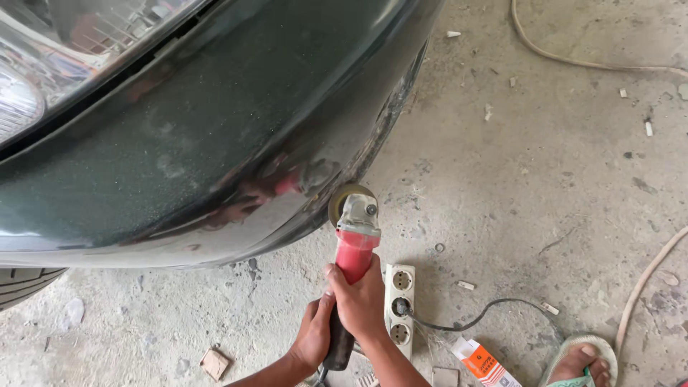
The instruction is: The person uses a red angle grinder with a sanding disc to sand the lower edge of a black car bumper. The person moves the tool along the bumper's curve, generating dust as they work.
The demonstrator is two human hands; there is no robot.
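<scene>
Red angle grinder (353,247): positioned at lower centre of the frame, body running upward from the hands, grey metal head uppermost. Its round pad (344,201) sits against the lower edge of the dark green car bumper (215,143), at a dulled, scuffed patch. The pad lies well above the grip; the red body spans the gap between.

Right hand (358,301): wrapped firmly round the red body, fingers closed on it, just below the grey head. Left hand (314,333): closed round the black rear handle, below and slightly left of the right hand. Both hands hold the tool.

Bumper fills the upper left of the frame; headlight (43,50) in the top left corner; tyre edge (21,283) at the left margin.

White power strip (399,308) lies on the concrete floor (537,165), just right of the hands, one black plug inserted with its cable (487,312) trailing right. Orange and white carton (484,362) lower right. A foot in a green sandal (584,362) at the bottom right corner. Pale hose (573,61) crosses the upper right.
</scene>
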